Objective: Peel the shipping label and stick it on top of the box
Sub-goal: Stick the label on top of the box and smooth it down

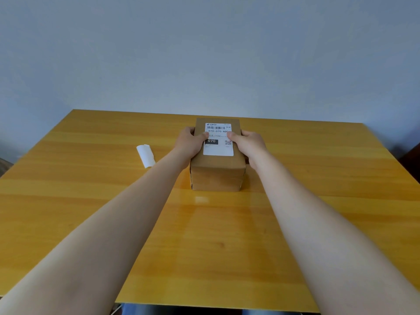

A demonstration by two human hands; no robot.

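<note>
Both hands [219,144] press the shipping label [218,139] onto the box [217,173]

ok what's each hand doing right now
left hand: gripping the box, thumb pressing the label
right hand: same, on the other side

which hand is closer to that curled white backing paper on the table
Left. The left hand grips the box's left side, just right of the backing paper. The right hand is on the box's far side.
</note>
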